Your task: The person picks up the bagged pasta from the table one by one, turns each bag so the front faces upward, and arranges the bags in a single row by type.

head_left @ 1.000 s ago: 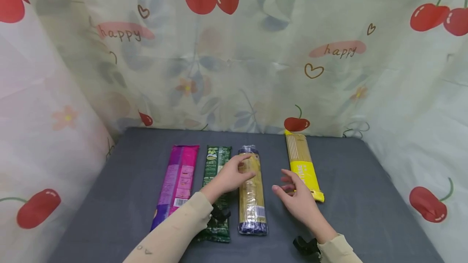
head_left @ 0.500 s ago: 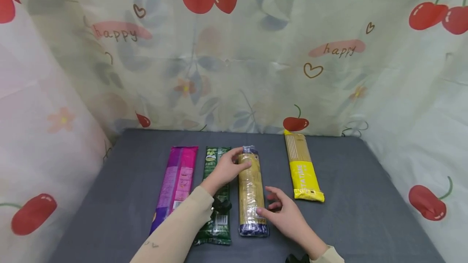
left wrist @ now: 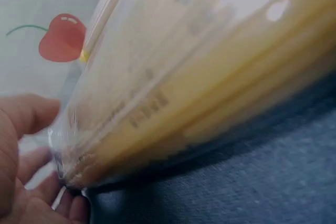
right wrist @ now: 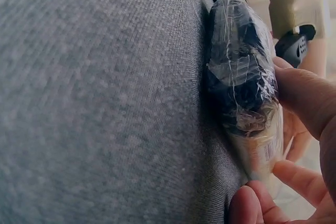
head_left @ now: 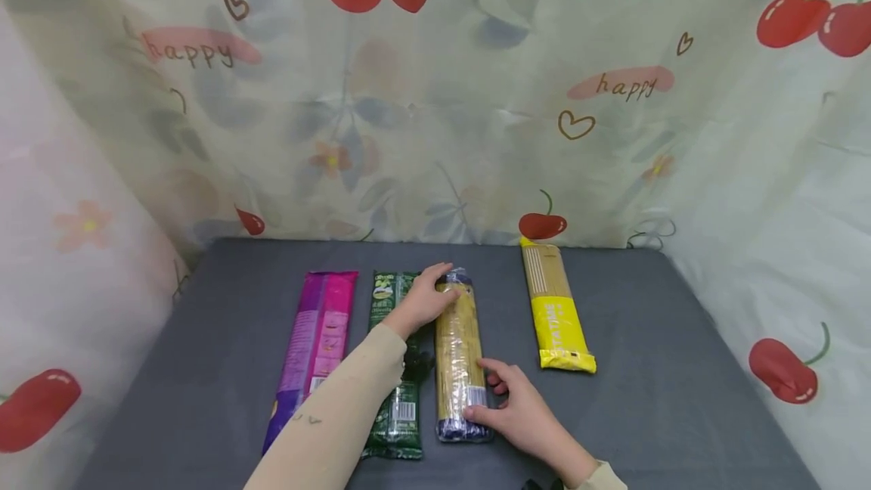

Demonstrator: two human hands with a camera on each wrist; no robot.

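Observation:
A clear-wrapped pack of spaghetti [head_left: 457, 346] with dark blue ends lies lengthwise on the table. At its far end my left hand [head_left: 426, 299] curls thumb and fingers around the wrapper; in the left wrist view fingers [left wrist: 39, 203] bend at the tip of the pack [left wrist: 199, 98]. My right hand [head_left: 515, 408] grips the near end, thumb on top by the barcode and fingers along the right side. The right wrist view has the crinkled blue end [right wrist: 241, 82] between thumb and fingers [right wrist: 304, 182]. My left forearm crosses over a green pack [head_left: 400, 418], hiding its middle.
A purple and pink pack [head_left: 325, 331] lies left of the green one, partly behind the left sleeve [head_left: 340, 414]. Toward the back right lies a yellow pack [head_left: 562, 324] with a see-through upper half. Cherry-print curtains [head_left: 442, 134] surround the grey table [head_left: 653, 369].
My right hand has come left and nearer, from beside the yellow pack to the spaghetti's near end. My left hand has slid to its far end. The head view has shifted slightly.

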